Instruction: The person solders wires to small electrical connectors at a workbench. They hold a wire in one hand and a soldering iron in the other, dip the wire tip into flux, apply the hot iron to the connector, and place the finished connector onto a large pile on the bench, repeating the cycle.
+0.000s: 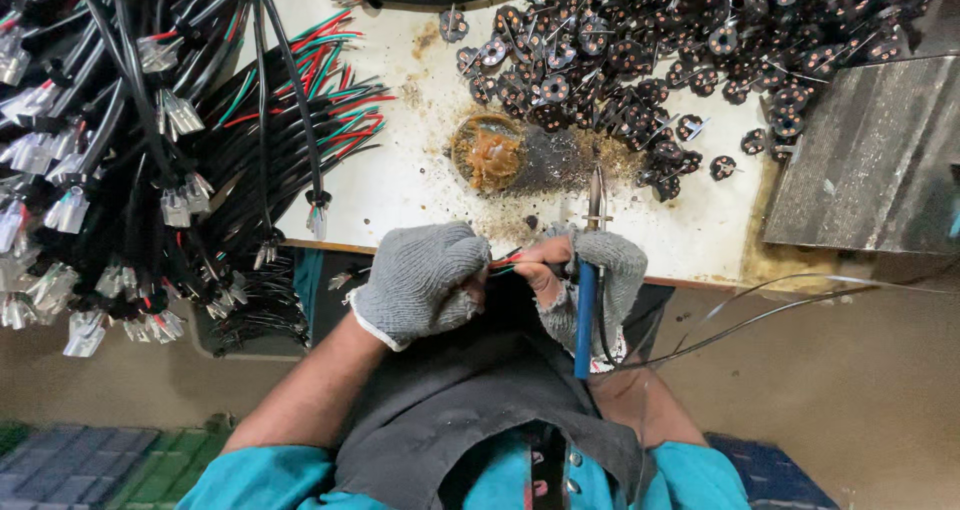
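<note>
Two hands in grey knitted gloves are working close together at the near edge of a stained white worktable (420, 185). The left hand (425, 280) is curling into a loose fist, its fingers drawn together around the end of a thin bundle of red and green wires (503, 263) that is poking out toward the other hand. The right hand (590, 275), in a fingerless grey glove, is pinching those same wire tips with its bare fingertips (535, 260) while also gripping a soldering iron with a blue handle (585, 315); the handle is pointing down toward the person's lap and the metal tip (596, 195) is reaching up over the table. The wire ends are sitting between the two hands, just off the table's edge.

Just beyond the iron's tip, a round tin of amber flux (490, 153) is resting in a dark scorched patch. A large heap of small dark round coil parts with copper windings (660, 55) is covering the far right of the table. Hanging to the left is a thick mass of black cables ending in clear plastic connectors (110, 170), with loose red, green and black leads (335, 80) fanning onto the table. A grey metal plate (870, 160) is lying at the right.
</note>
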Available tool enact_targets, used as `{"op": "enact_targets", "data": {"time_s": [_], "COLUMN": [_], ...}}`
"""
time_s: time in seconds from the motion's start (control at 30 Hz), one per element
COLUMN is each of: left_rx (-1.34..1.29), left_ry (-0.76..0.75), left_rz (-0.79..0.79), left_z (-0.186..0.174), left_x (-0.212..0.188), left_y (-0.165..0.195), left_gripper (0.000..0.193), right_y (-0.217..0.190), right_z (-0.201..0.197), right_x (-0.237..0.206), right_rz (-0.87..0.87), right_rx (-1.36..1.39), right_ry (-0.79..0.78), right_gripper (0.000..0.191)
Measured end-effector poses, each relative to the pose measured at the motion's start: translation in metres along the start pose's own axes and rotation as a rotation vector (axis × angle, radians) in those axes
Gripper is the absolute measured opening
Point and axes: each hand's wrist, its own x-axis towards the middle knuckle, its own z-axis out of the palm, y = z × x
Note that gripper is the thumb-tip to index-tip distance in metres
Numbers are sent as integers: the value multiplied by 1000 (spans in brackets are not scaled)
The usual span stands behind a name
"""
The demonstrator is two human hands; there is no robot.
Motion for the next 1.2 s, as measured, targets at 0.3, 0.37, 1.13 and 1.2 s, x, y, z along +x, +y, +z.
{"op": "enact_targets", "data": {"time_s": [0.3,0.37,1.13,1.2], "left_rx": [109,165,-123,-145], "left_ry": [-191,-305,346,371], "left_rz": [-8,-82,-125,-85], "left_z": [-11,-13,19,14], "left_x": [0,-4,-22,-21], "left_y": [10,16,40,43], "left_gripper": [37,35,18,18], "right_y": [-23,-27,-56,-58], "right_z": [-9,-5,-6,-7], "right_x": [22,20,8,8], "right_rz": [119,87,249,287], "right_rx": [-140,-60,-147,-32], "right_ry": [-194,-125,-193,-199], "right_gripper": [13,22,8,6]}}
